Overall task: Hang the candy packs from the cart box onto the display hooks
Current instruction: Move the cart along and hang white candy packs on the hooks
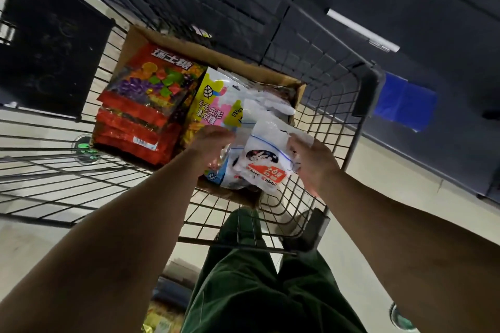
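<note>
A cardboard box (273,73) sits in a wire cart (324,127). Inside it lie a stack of red fruit-candy packs (146,105), a yellow and white gummy pack (213,100) and several white rabbit-candy packs. My right hand (311,162) grips the edge of a white rabbit-candy pack (266,162) lifted just above the box. My left hand (211,146) reaches into the box beside it, fingers curled over the packs; what it holds is hidden. No display hooks are in view.
The cart's wire sides (54,149) surround the box. A dark shelf unit (405,21) with a blue label (403,103) stands to the right. A black panel (51,43) is at the left. My green trousers (257,278) show below the cart.
</note>
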